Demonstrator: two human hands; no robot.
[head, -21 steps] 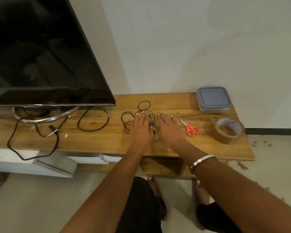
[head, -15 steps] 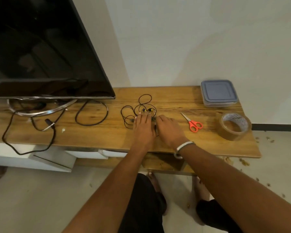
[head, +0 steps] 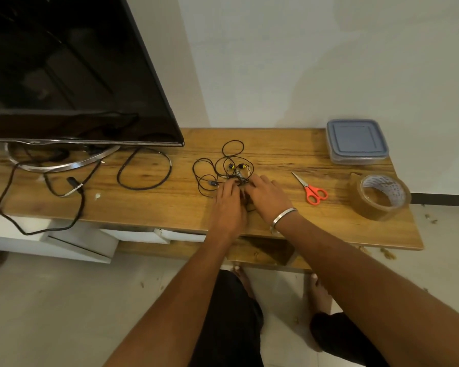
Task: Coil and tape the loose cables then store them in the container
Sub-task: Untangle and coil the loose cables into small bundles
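A tangle of thin black cable with small yellow-and-black plugs lies in the middle of the wooden table. My left hand and my right hand lie side by side on its near part, fingers stretched out, fingertips touching the strands. The cable under my hands is hidden. A thicker black cable loops on the table to the left. The grey lidded container stands shut at the back right corner. A roll of brown tape sits near the right edge.
Orange-handled scissors lie between my right hand and the tape. A large dark TV on a metal stand fills the left side. Its power cable hangs over the front edge. White boards lean below the table at the left.
Both hands have slid back toward me across the tangle, so more of the loops and the plugs show beyond my fingertips. The view has shifted downward.
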